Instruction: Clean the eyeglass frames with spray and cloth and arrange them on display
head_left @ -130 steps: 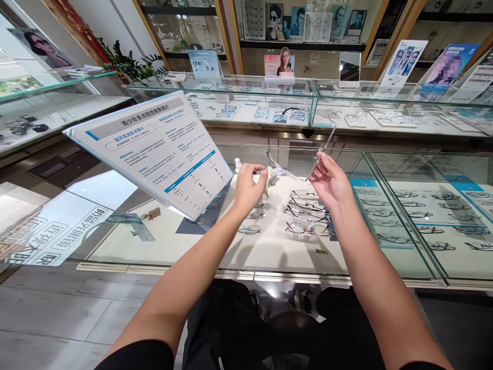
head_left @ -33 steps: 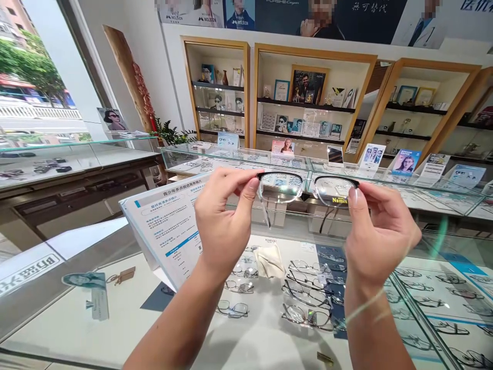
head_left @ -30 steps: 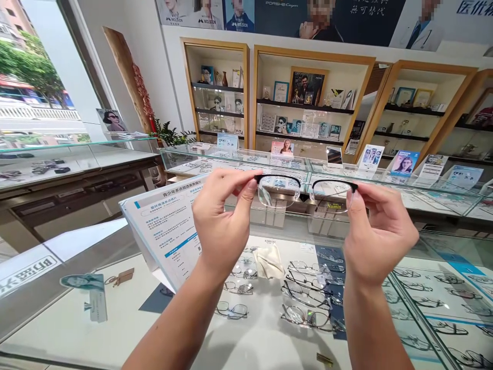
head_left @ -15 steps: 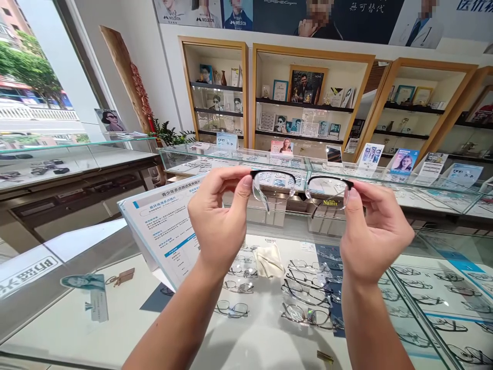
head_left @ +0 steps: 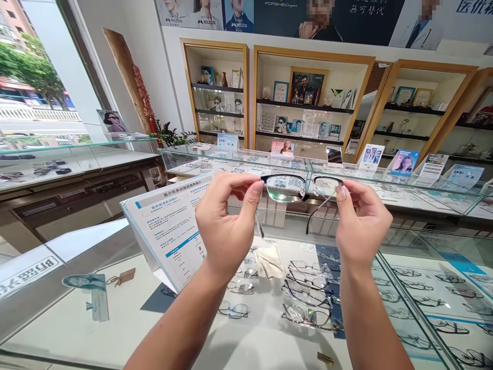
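Note:
A pair of eyeglasses (head_left: 285, 187) with dark upper rims and clear lenses is held up above the glass counter. My left hand (head_left: 230, 221) pinches its left outer corner between thumb and fingers. At the opposite corner, my right hand (head_left: 361, 218) is closed on the frame in the same way. The temples hang down behind the lenses, partly unfolded. Below the hands, a crumpled cream cloth (head_left: 269, 261) lies in the display case among several eyeglasses (head_left: 308, 293) set out in rows.
Left of my hands stands a tilted printed board (head_left: 169, 226). A cut-out figure sign (head_left: 96, 295) and a brown tag (head_left: 125, 276) lie on the left. More glass cases (head_left: 246, 160) and wooden shelves (head_left: 314, 51) stand behind. A small gold piece (head_left: 325, 358) is near the front.
The eyeglasses have turned at an angle, their right side swinging away. My left hand has shifted slightly right, and my right hand has moved left. The yellow lens lettering no longer shows.

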Demonstrator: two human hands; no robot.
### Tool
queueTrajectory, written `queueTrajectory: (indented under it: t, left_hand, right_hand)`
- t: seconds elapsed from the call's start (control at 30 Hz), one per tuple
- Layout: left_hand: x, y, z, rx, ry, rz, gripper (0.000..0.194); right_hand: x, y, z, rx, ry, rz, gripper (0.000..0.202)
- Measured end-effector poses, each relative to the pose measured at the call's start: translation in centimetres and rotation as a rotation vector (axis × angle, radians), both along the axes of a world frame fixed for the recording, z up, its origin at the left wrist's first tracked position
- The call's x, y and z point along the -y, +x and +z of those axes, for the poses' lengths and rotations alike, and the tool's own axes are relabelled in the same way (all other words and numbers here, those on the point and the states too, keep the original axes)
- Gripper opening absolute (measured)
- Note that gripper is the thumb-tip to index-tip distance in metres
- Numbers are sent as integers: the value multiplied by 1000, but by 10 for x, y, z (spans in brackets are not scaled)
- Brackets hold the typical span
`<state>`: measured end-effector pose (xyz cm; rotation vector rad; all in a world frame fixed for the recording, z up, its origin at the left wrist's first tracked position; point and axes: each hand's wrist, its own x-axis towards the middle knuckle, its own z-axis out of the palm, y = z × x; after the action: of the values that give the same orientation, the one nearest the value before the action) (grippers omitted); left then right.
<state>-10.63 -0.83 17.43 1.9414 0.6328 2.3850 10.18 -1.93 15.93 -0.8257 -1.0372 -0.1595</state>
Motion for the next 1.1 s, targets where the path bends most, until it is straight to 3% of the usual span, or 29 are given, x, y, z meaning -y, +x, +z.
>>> queueTrajectory:
  t: [0.27, 0.77, 1.1]
  left_hand:
    - [-7, -4, 0, 43, -127, -29, 7]
    - [-19, -3, 0, 57, -72, -72, 7]
    - [-11, 1, -1, 57, 29, -19, 9]
  right_hand:
    - [13, -7, 6, 2, 60, 2, 12]
    - [14, -13, 10, 31, 136, -36, 10]
    - [4, -3, 3, -68, 38, 151, 14]
